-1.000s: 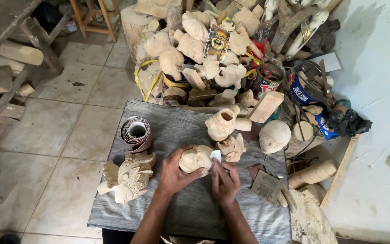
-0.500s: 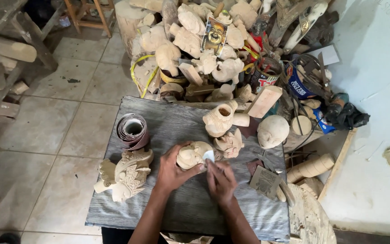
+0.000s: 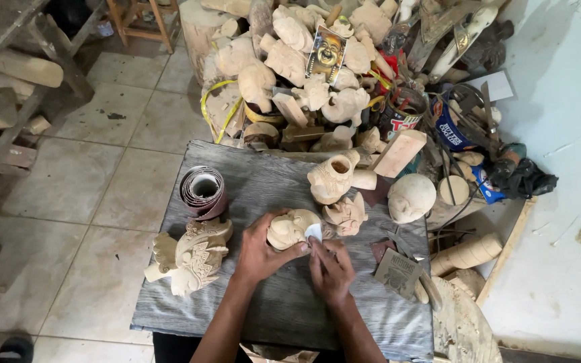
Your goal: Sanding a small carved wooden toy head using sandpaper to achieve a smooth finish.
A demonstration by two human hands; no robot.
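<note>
My left hand [image 3: 261,250] grips a small pale wooden carving [image 3: 292,227] and steadies it on the grey wooden board [image 3: 270,181]. My right hand [image 3: 329,267] pinches a small folded piece of sandpaper [image 3: 313,232] against the right side of that carving. A larger carved piece with a scaled crest [image 3: 193,254] lies just left of my left hand. Another small carving [image 3: 345,214] sits right behind my right hand.
A roll of sandpaper [image 3: 203,191] stands at the board's left. A carved vase-like figure [image 3: 331,178] and a round wooden head [image 3: 411,197] stand further back. A big heap of carvings, tins and tools [image 3: 331,74] lies behind. A small card [image 3: 398,272] lies to the right.
The view has drifted slightly. Both hands stay on the small carving, with the right hand shifting a little along it with the sandpaper.
</note>
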